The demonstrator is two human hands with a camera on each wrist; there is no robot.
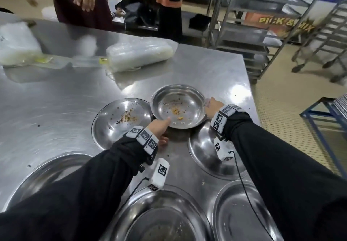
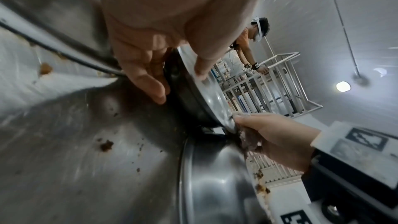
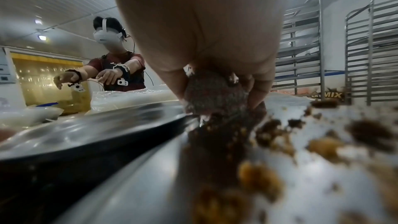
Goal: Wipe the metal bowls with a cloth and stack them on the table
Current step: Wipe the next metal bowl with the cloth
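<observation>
While lifted clear of the steel table (image 1: 56,98), crumb-strewn metal bowl (image 1: 178,107) gripped: left hand (image 1: 159,128) thumb over rim, right hand (image 1: 212,107) pinching soiled cloth (image 3: 213,94) against rim.

Both hands on the crumb-flecked bowl (image 1: 178,106): left hand (image 1: 159,126) thumb over the near rim, right hand (image 1: 213,106) at its right edge, other bowls around it on the worktop (image 1: 56,99).

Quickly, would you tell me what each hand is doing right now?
Left hand: grips the raised metal bowl's rim.
Right hand: pinches a soiled cloth.
</observation>
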